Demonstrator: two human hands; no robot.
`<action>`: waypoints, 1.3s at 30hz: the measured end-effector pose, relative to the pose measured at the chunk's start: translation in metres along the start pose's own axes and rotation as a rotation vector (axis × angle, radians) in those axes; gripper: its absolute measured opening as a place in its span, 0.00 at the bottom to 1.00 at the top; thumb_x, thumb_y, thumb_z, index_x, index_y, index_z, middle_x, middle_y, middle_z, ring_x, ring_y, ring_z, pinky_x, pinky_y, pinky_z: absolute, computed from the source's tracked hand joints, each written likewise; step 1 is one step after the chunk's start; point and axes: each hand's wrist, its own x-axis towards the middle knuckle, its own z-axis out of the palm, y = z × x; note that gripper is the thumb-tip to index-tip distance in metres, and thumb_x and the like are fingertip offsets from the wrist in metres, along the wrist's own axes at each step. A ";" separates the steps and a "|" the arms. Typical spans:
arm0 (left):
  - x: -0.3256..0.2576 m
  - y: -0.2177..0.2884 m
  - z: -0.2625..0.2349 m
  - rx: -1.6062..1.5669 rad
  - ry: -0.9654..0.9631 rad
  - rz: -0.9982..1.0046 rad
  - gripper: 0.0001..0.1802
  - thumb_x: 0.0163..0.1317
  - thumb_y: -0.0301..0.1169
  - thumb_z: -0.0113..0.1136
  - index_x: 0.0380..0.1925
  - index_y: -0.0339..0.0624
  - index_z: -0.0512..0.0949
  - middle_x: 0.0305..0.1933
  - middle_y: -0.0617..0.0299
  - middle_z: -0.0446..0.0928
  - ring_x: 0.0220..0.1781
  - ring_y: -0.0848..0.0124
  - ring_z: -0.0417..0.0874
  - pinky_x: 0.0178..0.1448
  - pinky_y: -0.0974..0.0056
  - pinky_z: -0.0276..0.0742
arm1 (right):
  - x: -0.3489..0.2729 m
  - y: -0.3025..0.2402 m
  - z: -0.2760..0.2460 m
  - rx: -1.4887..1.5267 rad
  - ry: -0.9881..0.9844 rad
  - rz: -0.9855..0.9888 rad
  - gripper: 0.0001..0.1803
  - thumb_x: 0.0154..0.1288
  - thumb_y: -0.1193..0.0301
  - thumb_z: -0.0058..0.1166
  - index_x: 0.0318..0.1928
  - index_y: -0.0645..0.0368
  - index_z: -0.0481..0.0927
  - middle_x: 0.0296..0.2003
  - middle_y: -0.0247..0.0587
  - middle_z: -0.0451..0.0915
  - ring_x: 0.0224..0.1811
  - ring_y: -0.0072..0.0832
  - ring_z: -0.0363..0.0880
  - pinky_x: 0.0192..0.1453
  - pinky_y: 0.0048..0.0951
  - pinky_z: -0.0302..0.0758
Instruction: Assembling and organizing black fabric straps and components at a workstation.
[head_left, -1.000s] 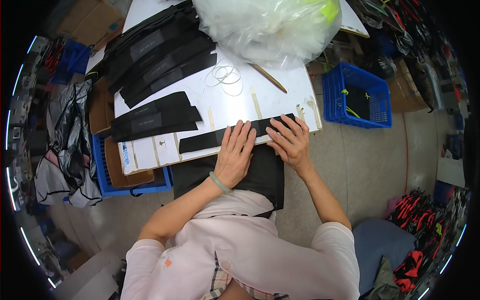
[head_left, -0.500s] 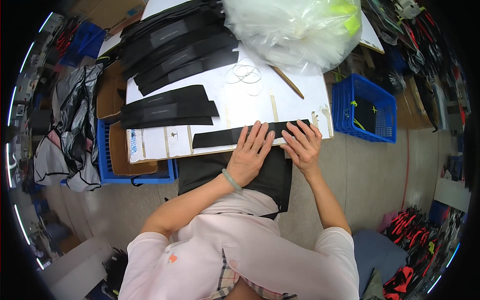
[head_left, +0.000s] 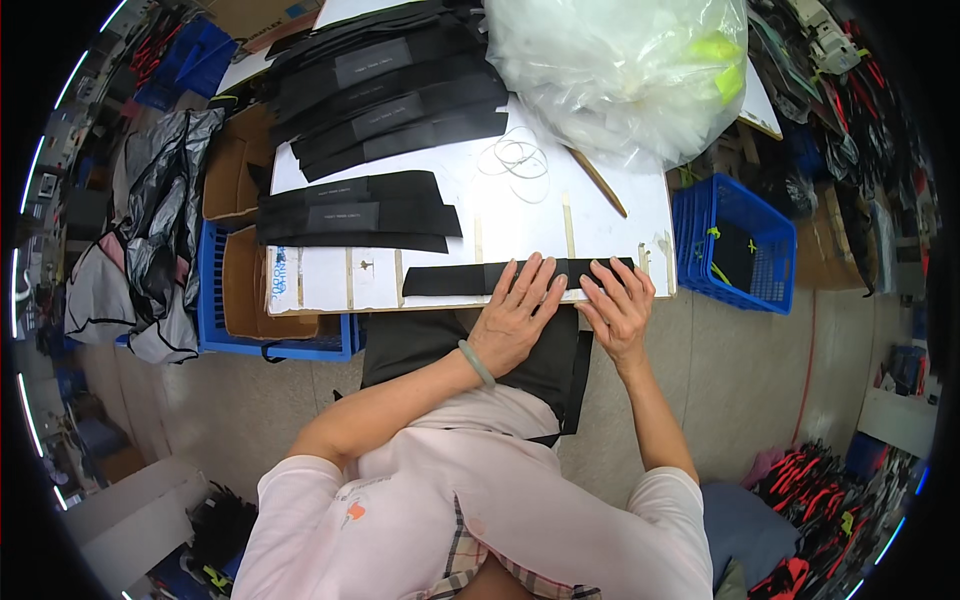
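A long black fabric strip lies flat along the near edge of the white table. My left hand rests on the strip's middle, fingers stretched out and slightly apart. Toward the strip's right end lies my right hand, its fingers also extended flat on the cloth. The fingers cover much of the strip's right half. To the left, a small pile of similar black strips has a grey printed label. Farther back, a larger stack of the strips lies in overlapping rows.
A big clear plastic bag sits at the table's back right. Before it lie a loop of white cord and a thin brown stick. Blue crates stand at the right and left; cardboard boxes are on the left.
The view has shifted, so the table and everything on it appear slightly farther right. Both hands stay flat on the black strip, with the fingers nearly unchanged.
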 end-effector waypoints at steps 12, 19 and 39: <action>0.001 -0.001 -0.004 0.038 -0.020 0.003 0.31 0.59 0.26 0.50 0.65 0.32 0.64 0.72 0.42 0.56 0.76 0.48 0.53 0.76 0.45 0.50 | 0.006 -0.004 -0.005 0.037 -0.017 0.023 0.17 0.55 0.63 0.66 0.47 0.50 0.85 0.54 0.32 0.80 0.63 0.34 0.70 0.67 0.42 0.58; 0.002 0.001 -0.003 0.031 0.004 -0.006 0.30 0.59 0.24 0.49 0.64 0.33 0.64 0.72 0.42 0.58 0.75 0.47 0.56 0.75 0.45 0.52 | 0.007 -0.006 -0.008 0.054 -0.027 0.044 0.18 0.55 0.63 0.65 0.47 0.51 0.85 0.54 0.32 0.80 0.63 0.35 0.70 0.67 0.43 0.58; 0.003 0.002 0.034 0.047 0.067 -0.028 0.27 0.68 0.38 0.41 0.65 0.41 0.62 0.70 0.47 0.63 0.72 0.50 0.63 0.73 0.40 0.54 | 0.113 -0.106 0.075 0.472 -0.379 0.065 0.07 0.45 0.75 0.65 0.27 0.60 0.80 0.30 0.42 0.76 0.39 0.42 0.75 0.44 0.40 0.72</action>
